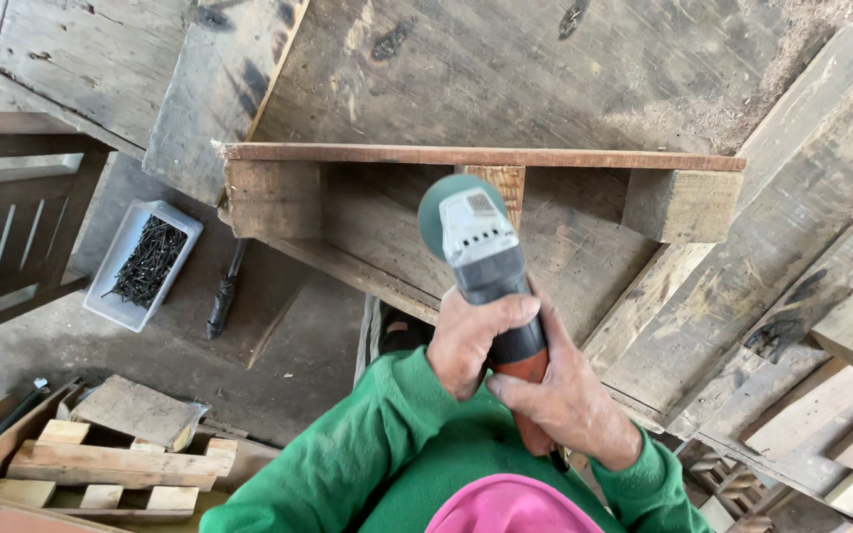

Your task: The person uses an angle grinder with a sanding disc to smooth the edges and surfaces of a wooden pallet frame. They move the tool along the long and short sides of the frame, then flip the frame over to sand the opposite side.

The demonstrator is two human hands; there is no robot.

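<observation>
I hold an angle grinder (481, 247) with a grey head, a green disc guard and an orange-and-black body. My left hand (471, 341) wraps the body from the left. My right hand (570, 400) grips the orange rear handle lower down. The grinder's disc points toward a rough wooden pallet frame (476, 156) standing on edge in front of me, close to its middle block (502, 183). Both arms wear green sleeves.
A white tray of dark nails (145, 262) sits on the floor at left, with a dark-handled tool (224, 296) beside it. Stacked wood offcuts (120, 459) lie at lower left. Long planks (742, 286) lean at right. Wide weathered boards (505, 69) lie beyond.
</observation>
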